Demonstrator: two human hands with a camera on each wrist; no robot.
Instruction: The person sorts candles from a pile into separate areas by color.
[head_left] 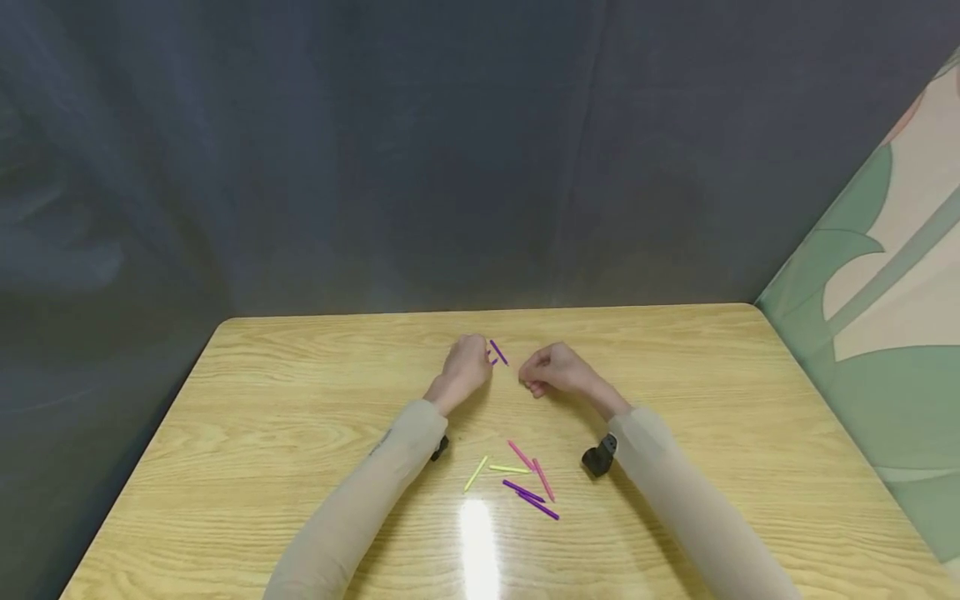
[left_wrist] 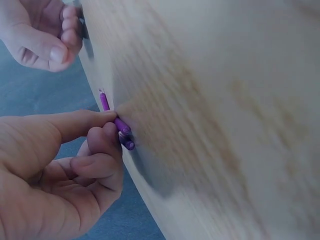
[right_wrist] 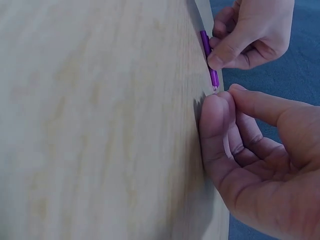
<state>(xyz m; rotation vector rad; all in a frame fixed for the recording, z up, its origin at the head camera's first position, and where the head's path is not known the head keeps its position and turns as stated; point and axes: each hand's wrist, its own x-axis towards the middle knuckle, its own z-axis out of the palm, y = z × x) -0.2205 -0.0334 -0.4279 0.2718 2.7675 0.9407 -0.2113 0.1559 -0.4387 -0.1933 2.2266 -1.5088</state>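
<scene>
My left hand (head_left: 465,365) is at the back of the table, thumb and fingertips pinching a thin purple stick (left_wrist: 122,126). Just beneath, the end of a second purple stick (left_wrist: 130,145) shows; the fingers hide most of it. In the head view a purple stick (head_left: 498,352) lies slanted to the right of that hand. The right wrist view shows a purple stick (right_wrist: 206,45) with a pale, narrow tip under the left thumb. My right hand (head_left: 557,368) hovers low to the right, fingers loosely curled and thumb near the index fingertip, with nothing visible between them.
Nearer me on the wooden table (head_left: 300,467) lie several loose sticks: a yellow one (head_left: 476,473), another yellow stick (head_left: 510,469), two pink sticks (head_left: 543,480) and two purple sticks (head_left: 537,506). A dark curtain (head_left: 450,167) hangs behind the table; a patterned wall (head_left: 885,333) stands right.
</scene>
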